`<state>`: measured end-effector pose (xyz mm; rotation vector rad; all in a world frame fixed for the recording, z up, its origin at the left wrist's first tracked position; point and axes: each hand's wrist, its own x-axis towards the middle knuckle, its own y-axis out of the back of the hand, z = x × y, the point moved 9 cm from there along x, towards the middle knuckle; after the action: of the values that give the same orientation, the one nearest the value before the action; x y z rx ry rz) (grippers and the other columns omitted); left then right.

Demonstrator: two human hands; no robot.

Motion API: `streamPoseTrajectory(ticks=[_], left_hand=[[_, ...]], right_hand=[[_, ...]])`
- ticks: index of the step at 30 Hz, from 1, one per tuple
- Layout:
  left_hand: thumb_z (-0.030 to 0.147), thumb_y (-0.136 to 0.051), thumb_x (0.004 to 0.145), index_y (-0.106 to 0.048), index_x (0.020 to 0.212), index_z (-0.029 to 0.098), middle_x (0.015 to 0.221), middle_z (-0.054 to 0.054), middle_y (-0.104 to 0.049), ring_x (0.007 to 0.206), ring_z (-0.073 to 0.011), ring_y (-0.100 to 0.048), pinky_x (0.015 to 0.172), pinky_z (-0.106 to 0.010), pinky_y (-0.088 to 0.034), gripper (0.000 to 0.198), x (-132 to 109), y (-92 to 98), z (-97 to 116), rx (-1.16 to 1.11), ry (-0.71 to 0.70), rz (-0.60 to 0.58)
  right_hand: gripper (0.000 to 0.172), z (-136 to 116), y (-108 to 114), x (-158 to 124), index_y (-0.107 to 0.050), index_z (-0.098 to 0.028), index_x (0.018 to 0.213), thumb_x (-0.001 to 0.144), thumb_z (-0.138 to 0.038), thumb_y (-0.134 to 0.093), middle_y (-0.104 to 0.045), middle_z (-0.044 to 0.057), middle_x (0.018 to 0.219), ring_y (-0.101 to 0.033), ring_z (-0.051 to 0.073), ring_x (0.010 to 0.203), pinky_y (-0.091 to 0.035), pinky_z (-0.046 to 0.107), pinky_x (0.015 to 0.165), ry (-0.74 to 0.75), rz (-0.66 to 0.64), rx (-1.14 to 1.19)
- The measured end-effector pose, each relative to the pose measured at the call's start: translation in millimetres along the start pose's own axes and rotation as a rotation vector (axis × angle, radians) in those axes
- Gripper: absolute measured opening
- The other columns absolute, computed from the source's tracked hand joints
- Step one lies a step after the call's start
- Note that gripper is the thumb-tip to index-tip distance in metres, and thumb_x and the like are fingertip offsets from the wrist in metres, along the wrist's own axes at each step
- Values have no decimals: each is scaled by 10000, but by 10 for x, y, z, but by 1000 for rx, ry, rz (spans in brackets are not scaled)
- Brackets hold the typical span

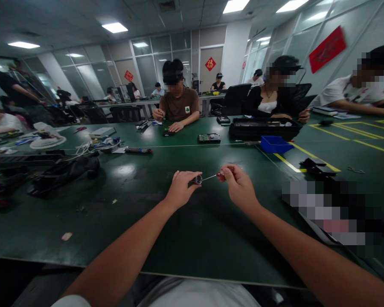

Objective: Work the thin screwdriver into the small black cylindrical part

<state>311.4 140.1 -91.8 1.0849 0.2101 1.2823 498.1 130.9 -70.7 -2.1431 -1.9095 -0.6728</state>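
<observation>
Over the middle of the green table, my left hand [180,187] is closed on a small round metallic part [198,179], gripped between thumb and fingers with its round face turned to the right. My right hand [238,185] is wrapped round the reddish handle of a thin screwdriver [210,177]. The screwdriver's shaft points left, and its tip is at or close to the round part; whether they touch is too small to tell.
A pen-like tool [138,150], a circuit-board device [209,138] and a blue bin [276,144] lie beyond my hands. A black bag [64,175] is at the left, black parts [318,167] at the right. People sit across the green table [115,238].
</observation>
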Motion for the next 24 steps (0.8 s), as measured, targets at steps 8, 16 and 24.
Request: streamPoseTrajectory(ticks=[8,16,24], left_hand=[[286,-693,880,-606,1283,294,1244,-37,-669,1173,-236,-572,1116,-506,-311,413,6,-26,-8,-11,13,-13],[280,-691,879,-611,1274,275,1239,-51,-674,1157,-242,-588,1061,-473,-363,404,6,-26,21,-1,10,-27],[261,-683,883,-606,1272,273,1224,-40,-679,1125,-235,-594,1027,-447,-383,397,4,-14,24,-19,7,-17]], right_hand=[[266,47,28,-3,-601,-215,967,960,-462,-502,-692,48,839,-655,195,752,-533,367,718,8,26,4],[293,-136,53,-17,-663,-211,821,887,-492,-608,-662,17,637,-610,176,575,-445,303,554,9,-12,-234],[251,-141,-26,-59,-660,-229,965,964,-392,-469,-677,14,704,-633,191,626,-440,314,586,105,-89,-286]])
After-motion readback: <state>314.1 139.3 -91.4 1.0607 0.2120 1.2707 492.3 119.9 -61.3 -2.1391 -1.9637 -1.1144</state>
